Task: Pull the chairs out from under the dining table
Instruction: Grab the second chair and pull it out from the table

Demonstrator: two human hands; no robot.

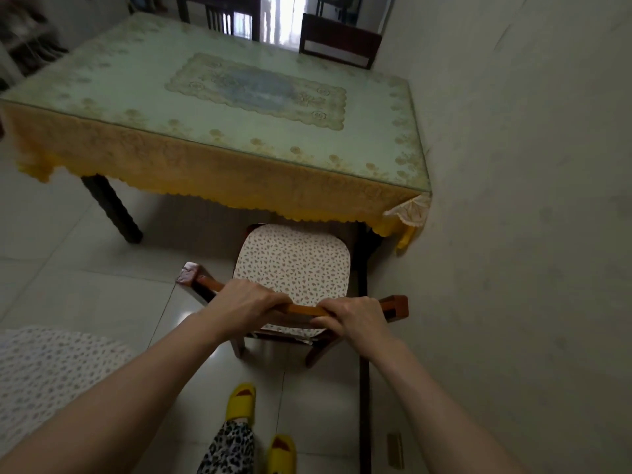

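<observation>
A wooden chair with a floral seat cushion stands in front of me, its front edge just under the yellow cloth of the dining table. My left hand and my right hand both grip the top rail of its backrest, side by side. Another cushioned seat shows at the lower left, clear of the table. Across the table, two dark chair backs rise: one at the right, one at the middle.
A wall runs close along the table's right side, with a dark skirting strip at the floor. The floor is pale tile. My feet in yellow slippers stand just behind the chair. A dark table leg is at the left.
</observation>
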